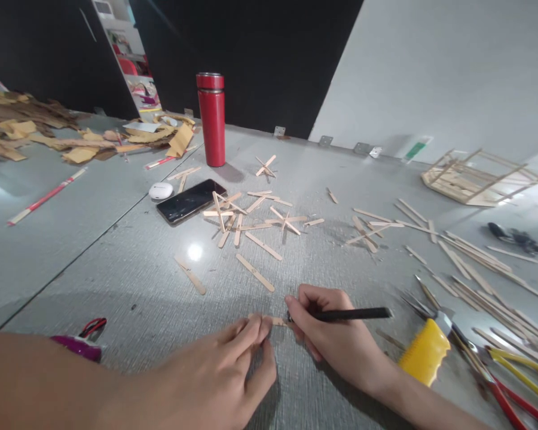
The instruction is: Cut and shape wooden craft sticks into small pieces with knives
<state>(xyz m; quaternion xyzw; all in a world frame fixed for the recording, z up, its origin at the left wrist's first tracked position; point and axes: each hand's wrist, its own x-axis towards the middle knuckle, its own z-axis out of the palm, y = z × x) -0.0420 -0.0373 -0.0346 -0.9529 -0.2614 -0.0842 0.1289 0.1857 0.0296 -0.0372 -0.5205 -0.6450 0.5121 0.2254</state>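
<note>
My left hand (224, 364) presses its fingertips on a short wooden craft stick (278, 321) lying on the grey table. My right hand (325, 325) grips a slim black pen-like tool (356, 313), its tip hidden by the fingers at the stick's right end. Just beyond my hands lie a loose craft stick (254, 272) and another with a notch-like mark (190, 275). Farther back is a scatter of sticks, among them a crossed, star-like piece (285, 220).
A red flask (212, 122), a phone (190, 202) and a white earbud case (160, 191) stand or lie at the back left. Pliers (515, 376), a yellow-handled tool (425, 352), thin wooden strips (488, 304) and a wooden frame (477, 179) are on the right.
</note>
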